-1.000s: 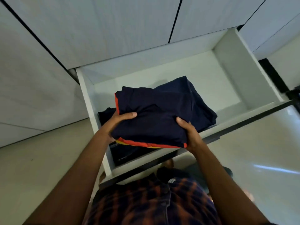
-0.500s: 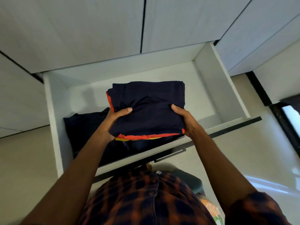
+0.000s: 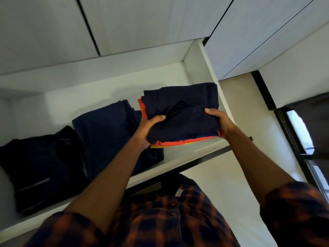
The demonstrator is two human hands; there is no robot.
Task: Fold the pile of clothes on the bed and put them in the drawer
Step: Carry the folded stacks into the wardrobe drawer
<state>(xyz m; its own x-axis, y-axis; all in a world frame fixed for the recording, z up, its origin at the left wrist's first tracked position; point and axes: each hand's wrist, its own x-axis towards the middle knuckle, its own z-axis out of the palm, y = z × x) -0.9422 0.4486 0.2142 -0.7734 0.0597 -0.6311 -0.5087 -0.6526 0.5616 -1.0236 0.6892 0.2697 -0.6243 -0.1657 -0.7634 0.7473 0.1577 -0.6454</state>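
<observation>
Layers of navy, orange and yellow cloth make up the stack of folded clothes, navy on top, with the orange and yellow showing only as thin edges along its left and near sides. Both hands hold it. The left hand grips the near-left corner, thumb pressed on the navy top and fingers curled out of sight underneath. The right hand grips the right side the same way, thumb on top. The stack sits over the right end of the open white drawer, close to its right wall; I cannot tell whether it rests on the drawer floor or is held just above it. Inside the drawer, just left of the stack, lie folded dark blue trousers, partly crossed by the left forearm. Further left, a folded black garment lies touching them. Pale wardrobe doors rise behind the drawer, and a beige floor shows to its right. An orange-and-navy checked shirt fills the lower edge of the view.
</observation>
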